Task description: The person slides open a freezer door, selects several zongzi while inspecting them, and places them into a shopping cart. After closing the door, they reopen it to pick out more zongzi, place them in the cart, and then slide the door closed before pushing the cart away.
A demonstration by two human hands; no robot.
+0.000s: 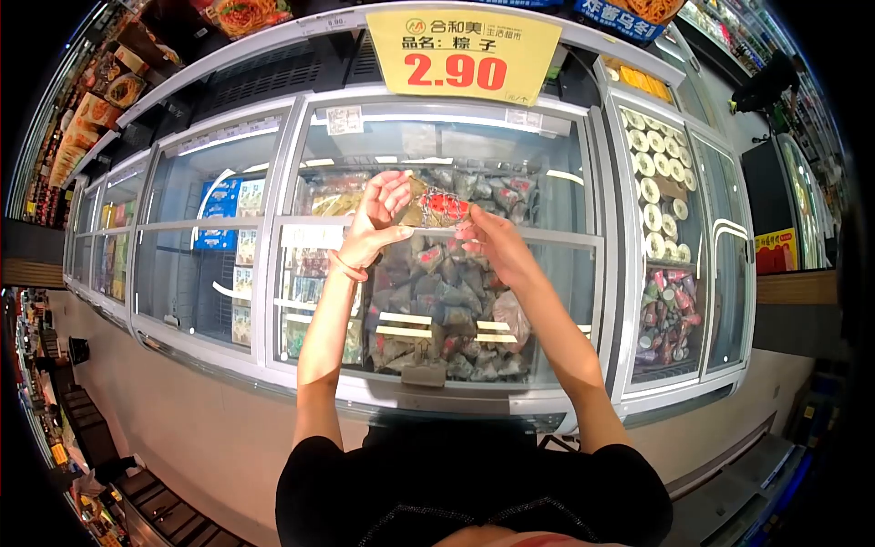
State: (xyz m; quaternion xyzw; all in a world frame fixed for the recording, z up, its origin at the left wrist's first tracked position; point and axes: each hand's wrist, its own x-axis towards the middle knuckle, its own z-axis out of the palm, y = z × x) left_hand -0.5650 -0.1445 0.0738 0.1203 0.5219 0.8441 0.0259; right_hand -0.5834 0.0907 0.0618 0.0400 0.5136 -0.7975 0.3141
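Observation:
Above a glass-topped freezer (594,273), a clear packet with a red label (445,208) is held up between the two hands. My right hand (495,239) pinches its right end. My left hand (385,211) is at the packet's left side, palm turned up, fingers apart and slightly curled; whether it touches the packet is hard to tell. A red band (346,266) circles the left wrist. Under the glass below the hands lie many dark wrapped packets (428,296).
A yellow price sign (465,53) reading 2.90 stands behind the hands. More freezer sections hold blue boxes (217,214) at left and round white-topped tubs (652,166) at right. Packaged food (239,14) lines the upper shelf. A person in dark clothes (767,84) is far right.

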